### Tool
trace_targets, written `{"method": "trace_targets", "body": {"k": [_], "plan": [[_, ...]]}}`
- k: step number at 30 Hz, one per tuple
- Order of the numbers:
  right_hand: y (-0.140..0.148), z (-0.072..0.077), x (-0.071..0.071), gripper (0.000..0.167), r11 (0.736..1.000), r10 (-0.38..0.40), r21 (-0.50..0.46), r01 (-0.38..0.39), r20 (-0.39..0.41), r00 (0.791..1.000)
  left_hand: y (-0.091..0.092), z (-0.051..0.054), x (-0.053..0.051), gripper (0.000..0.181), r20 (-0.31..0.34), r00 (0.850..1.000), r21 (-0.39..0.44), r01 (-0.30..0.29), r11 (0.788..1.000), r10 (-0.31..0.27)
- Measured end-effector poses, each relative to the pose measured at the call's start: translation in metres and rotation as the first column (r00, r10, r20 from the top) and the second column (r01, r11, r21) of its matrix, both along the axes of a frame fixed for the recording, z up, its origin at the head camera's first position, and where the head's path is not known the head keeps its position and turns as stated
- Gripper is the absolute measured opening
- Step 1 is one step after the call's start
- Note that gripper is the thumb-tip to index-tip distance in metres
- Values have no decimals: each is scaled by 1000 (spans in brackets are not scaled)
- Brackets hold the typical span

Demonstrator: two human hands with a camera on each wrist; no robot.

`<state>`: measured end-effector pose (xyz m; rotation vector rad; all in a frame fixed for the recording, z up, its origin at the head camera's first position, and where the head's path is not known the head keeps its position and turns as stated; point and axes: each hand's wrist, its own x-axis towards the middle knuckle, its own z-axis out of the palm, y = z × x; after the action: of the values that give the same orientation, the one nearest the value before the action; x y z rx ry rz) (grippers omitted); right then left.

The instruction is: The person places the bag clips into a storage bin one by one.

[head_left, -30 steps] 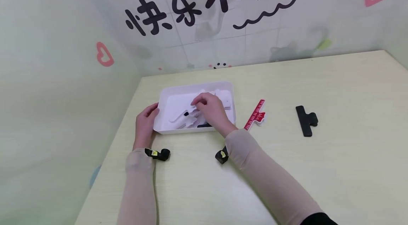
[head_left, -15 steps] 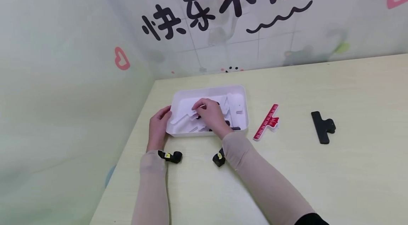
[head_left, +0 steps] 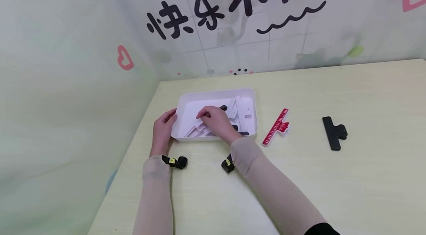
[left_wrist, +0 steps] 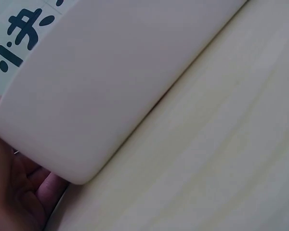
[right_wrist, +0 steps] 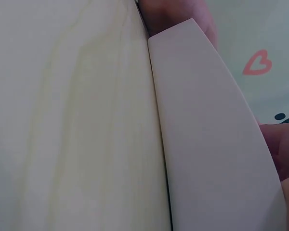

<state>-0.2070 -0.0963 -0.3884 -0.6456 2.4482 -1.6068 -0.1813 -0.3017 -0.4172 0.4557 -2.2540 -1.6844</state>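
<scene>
A shallow white tray [head_left: 189, 109] lies toward the table's left, with several white clips [head_left: 234, 111] and dark-ended pieces [head_left: 244, 133] in its right half. My left hand [head_left: 162, 131] grips its left end, thumb at the rim. In the left wrist view, curled fingers [left_wrist: 50, 190] show round the tray corner. My right hand [head_left: 217, 122] reaches into the tray, thumb and fingers bent close together over a white clip piece [head_left: 199, 128]. Whether they pinch anything is hidden. The right wrist view shows mostly the tray's outer wall [right_wrist: 207, 134], with part of the right hand [right_wrist: 285, 154] behind it.
Right of the tray lies a red clip with ruler marks [head_left: 275, 128]. Farther right lies a black clip [head_left: 334, 133]. A printed wall sheet [head_left: 283, 46] rises behind the table [head_left: 376, 116], and another wall [head_left: 60, 116] borders its left side.
The head view shifted, so the scene sits farther right. My right hand has moved among the clips, and a dark-ended piece now shows behind it. My left hand still grips the tray.
</scene>
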Motion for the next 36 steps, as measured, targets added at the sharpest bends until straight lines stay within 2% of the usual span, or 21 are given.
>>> {"method": "trace_targets", "body": {"k": [15,20,28,33,36], "plan": [[-2,1,1,14,994,77,85,-72,-47,996,1,1,-1,33,28,999,-32,-18,999,19],[-2,0,1,14,986,102,135,-93,-65,993,1,1,-2,33,46,999,-25,-17,1000,18],[-1,3,2,18,979,123,172,-109,-73,990,1,2,-2,33,36,999,-3,-9,1000,9],[-1,3,3,18,983,110,154,-99,-67,992,1,1,-2,33,34,999,22,-5,1000,4],[-1,2,3,16,994,68,94,-63,-52,996,0,0,-2,34,32,999,17,-5,1000,5]]}}
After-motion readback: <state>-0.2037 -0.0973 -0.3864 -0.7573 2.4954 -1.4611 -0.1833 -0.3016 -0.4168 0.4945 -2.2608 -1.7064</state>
